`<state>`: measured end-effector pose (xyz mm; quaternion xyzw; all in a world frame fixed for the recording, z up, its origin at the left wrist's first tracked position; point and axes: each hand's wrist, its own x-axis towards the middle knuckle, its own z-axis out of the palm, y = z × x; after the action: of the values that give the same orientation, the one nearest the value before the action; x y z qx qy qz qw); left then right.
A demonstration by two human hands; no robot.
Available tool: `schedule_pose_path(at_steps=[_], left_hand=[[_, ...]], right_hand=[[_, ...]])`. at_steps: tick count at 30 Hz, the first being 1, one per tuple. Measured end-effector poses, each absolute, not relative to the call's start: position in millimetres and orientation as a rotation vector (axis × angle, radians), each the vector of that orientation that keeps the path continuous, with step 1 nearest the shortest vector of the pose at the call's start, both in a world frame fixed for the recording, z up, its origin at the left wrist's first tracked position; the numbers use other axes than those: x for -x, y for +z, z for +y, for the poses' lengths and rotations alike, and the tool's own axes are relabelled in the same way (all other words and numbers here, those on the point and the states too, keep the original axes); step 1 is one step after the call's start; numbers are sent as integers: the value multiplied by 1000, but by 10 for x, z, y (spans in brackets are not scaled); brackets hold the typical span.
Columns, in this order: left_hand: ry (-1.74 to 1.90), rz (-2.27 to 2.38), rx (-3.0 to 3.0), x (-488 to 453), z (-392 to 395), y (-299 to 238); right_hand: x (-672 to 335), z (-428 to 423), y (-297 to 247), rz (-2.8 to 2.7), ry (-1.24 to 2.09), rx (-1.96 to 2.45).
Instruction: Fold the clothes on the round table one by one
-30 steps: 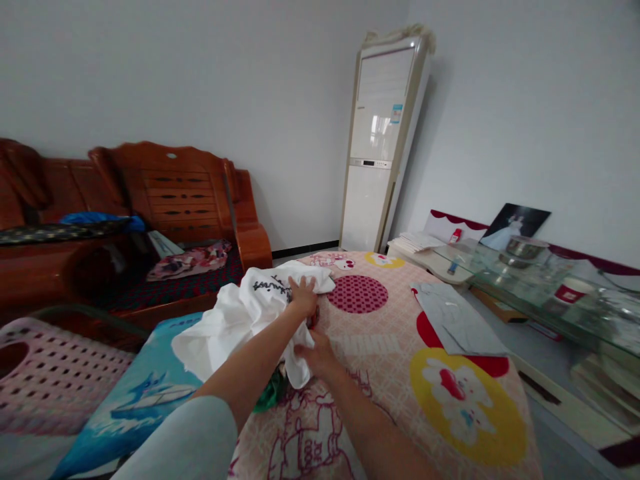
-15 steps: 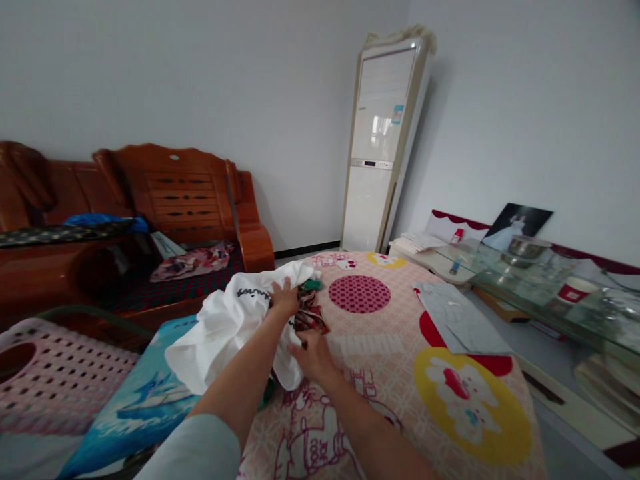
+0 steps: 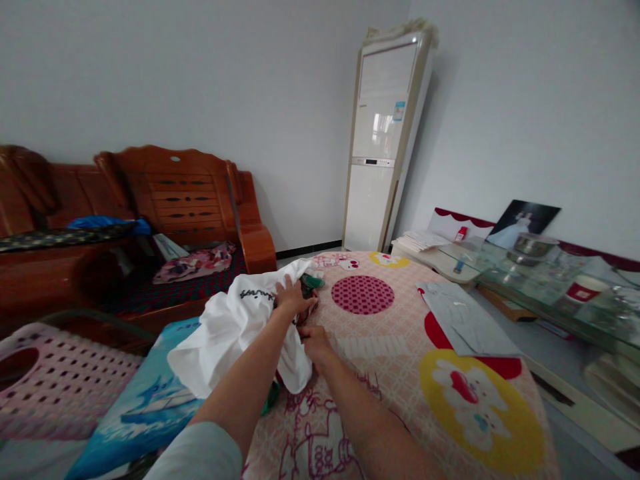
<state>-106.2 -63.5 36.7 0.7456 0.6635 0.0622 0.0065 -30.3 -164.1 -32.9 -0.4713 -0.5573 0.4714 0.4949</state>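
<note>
A white T-shirt (image 3: 227, 343) with black lettering lies crumpled near the table's left edge, partly over a blue cushion-like item. Dark reddish patterned cloth (image 3: 309, 300) and a bit of green fabric (image 3: 314, 281) show from under its right side. My left hand (image 3: 293, 298) rests on the shirt near the lettering, fingers spread. Lower and to the right, my right hand (image 3: 317, 344) has its fingers closed at the shirt's right edge, beside the dark cloth. Its fingertips are partly hidden.
The table has a pink patterned cloth (image 3: 370, 333), with a folded grey garment (image 3: 463, 317) at its right. A pink woven basket-like item (image 3: 65, 387) and the blue printed item (image 3: 155, 407) stand at left. A glass shelf (image 3: 530, 287) with bowls runs along the right.
My left hand has shifted slightly right with its fingers more spread. My right hand has pushed in closer against the cloth, and less of the patterned cloth shows.
</note>
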Motion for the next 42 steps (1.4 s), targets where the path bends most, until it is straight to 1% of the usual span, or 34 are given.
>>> schedule_pose_path(at_steps=[3, 5, 8, 10, 12, 13, 16, 17, 19, 20, 22, 25, 28, 30, 33, 35, 38, 42], left_hand=[[133, 2072, -2435, 1057, -668, 293], [138, 2067, -2510, 1047, -695, 226], [146, 2038, -2564, 1032, -717, 185], [101, 2007, -2535, 1018, -722, 227], [132, 1965, -2506, 974, -747, 308], [204, 1939, -2504, 930, -775, 350], [606, 1816, -2526, 697, -934, 391], [730, 1749, -2524, 592, -1007, 358], [876, 1540, -2535, 379, -1167, 217], [913, 1444, -2514, 284, -1246, 117], [924, 1289, -2455, 147, -1388, -104], [901, 1210, -2434, 82, -1511, -370], [920, 1166, -2360, 111, -1514, -470], [926, 1163, -2292, 133, -1484, -469], [923, 1161, -2214, 147, -1460, -435], [927, 1154, -2193, 152, -1466, -414], [945, 1143, -2190, 163, -1488, -396], [953, 1140, -2172, 170, -1493, -390]], right_hand=[[434, -1739, -356, -1292, 1216, 1136], [336, -1830, -335, -1341, 1236, 1160], [-91, -2002, -269, -1503, 1111, 1264], [-530, -2144, -217, -1519, 893, 1370], [-1046, -2303, -164, -1490, 514, 1504], [-1316, -2384, -140, -1436, 289, 1623], [-2075, -2611, -111, -1263, 57, 1784], [-2291, -2678, -126, -1197, -28, 1842], [-2650, -2799, -192, -1060, -377, 2069], [-2795, -2854, -237, -1024, -496, 2161], [-3027, -2950, -330, -980, -624, 2309], [-3228, -3037, -407, -951, -651, 2344], [-3140, -3003, -371, -1012, -659, 2172], [-2863, -2909, -296, -1131, -645, 2026], [-2295, -2713, -143, -1455, -510, 1672], [-2051, -2593, -41, -1509, -495, 1601], [-2157, -2517, 27, -1343, -577, 1732], [-2844, -2678, -122, -1017, -693, 2205]])
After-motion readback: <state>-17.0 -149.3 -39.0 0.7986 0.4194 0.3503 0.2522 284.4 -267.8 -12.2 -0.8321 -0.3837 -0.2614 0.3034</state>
